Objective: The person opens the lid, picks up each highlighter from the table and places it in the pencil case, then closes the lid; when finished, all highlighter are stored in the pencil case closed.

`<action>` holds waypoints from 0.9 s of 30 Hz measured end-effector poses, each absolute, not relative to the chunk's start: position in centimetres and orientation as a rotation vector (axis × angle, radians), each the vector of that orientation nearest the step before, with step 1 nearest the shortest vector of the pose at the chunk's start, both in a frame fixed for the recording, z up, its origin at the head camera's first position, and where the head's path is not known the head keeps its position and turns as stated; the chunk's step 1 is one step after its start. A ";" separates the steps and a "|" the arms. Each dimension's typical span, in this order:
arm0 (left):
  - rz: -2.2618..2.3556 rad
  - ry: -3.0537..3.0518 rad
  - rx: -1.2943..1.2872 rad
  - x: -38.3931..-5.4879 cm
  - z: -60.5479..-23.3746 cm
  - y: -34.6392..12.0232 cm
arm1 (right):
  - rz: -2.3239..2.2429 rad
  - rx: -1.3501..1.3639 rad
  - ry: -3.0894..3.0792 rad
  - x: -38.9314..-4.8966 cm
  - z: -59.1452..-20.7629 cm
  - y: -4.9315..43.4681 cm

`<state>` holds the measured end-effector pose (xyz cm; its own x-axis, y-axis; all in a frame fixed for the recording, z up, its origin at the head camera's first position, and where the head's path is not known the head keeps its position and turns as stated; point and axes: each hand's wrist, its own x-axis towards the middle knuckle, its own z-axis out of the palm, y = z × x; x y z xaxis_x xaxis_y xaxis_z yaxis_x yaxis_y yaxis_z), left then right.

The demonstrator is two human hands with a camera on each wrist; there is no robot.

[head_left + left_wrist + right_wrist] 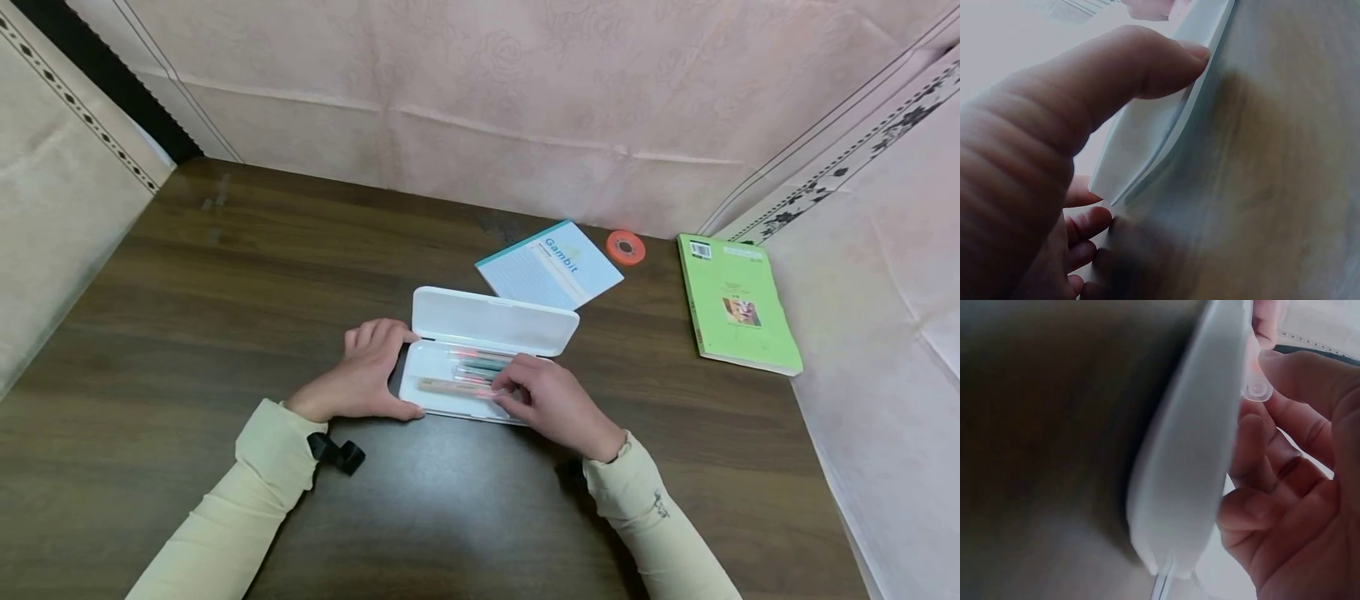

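A white pencil case (429,363) lies on the table with its lid (491,322) raised at the back. Several pens (480,364) lie inside. My left hand (367,375) holds the case's left end, thumb on the front edge and fingers round the back corner. In the left wrist view, the thumb presses on the rim of the case (1138,140). My right hand (551,402), over the case's right part, pinches a slim pen (453,387) in its front part. The pen's clear rounded end (1257,389) shows between thumb and fingers in the right wrist view.
Behind the lid lies a light blue Gambit notebook (551,265), with a red-orange tape roll (626,247) beside it. A green book (738,304) lies at the table's right edge. Pale patterned cloth (480,108) hangs behind the brown wooden table (247,300) and along its sides.
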<state>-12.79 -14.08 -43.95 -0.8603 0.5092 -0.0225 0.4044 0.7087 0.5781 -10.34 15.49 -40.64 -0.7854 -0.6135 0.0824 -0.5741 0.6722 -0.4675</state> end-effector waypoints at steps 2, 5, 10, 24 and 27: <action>0.864 2.735 0.739 -12.8 -44.0 -14.0 | -0.723 -1.009 2.812 -10.3 -40.7 15.3; 0.865 2.736 0.739 -12.8 -43.9 -14.0 | -0.723 -1.013 2.822 -10.3 -40.8 15.2; 0.866 2.737 0.740 -12.8 -44.0 -14.0 | -0.726 -0.996 2.834 -10.3 -40.8 15.2; 0.861 2.742 0.747 -12.8 -44.1 -14.1 | -0.851 -0.868 2.827 -10.2 -39.1 16.5; 0.863 2.743 0.748 -12.8 -44.1 -14.1 | -0.905 -0.845 2.872 -10.4 -37.9 17.2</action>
<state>-12.81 -14.11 -44.11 -0.8595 0.5110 -0.0115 0.4124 0.7065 0.5751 -10.41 17.25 -37.89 -0.8538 -0.5004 0.1435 -0.4922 0.6864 -0.5353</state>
